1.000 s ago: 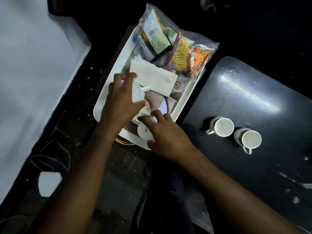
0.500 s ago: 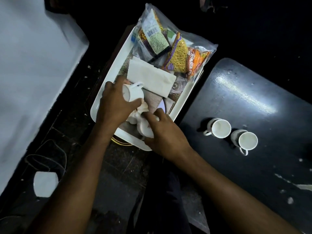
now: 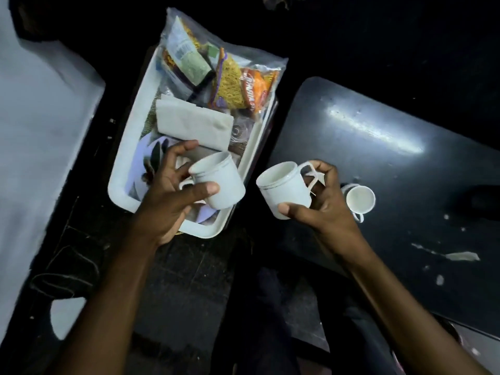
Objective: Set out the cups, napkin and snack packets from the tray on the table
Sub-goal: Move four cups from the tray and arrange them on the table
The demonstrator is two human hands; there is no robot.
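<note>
My left hand is curled round a white cup, thumb across its front and fingers behind by the handle. It hangs over the near end of the white tray, just inside the right rim. My right hand pinches a second cup by its handle, thumb under the wall, mouth tilted up and to the left. That one sits over the dark gap between the tray's rim and the rounded edge of the black table.

Just past my right knuckles a small cup stands on the table, partly hidden by my hand. Beyond it and to the right the tabletop runs bare, with only pale flecks on it.

Back in the tray lie the folded napkin and, at the far end, the snack packets (bundled in a clear bag) — both well apart from my hands.
</note>
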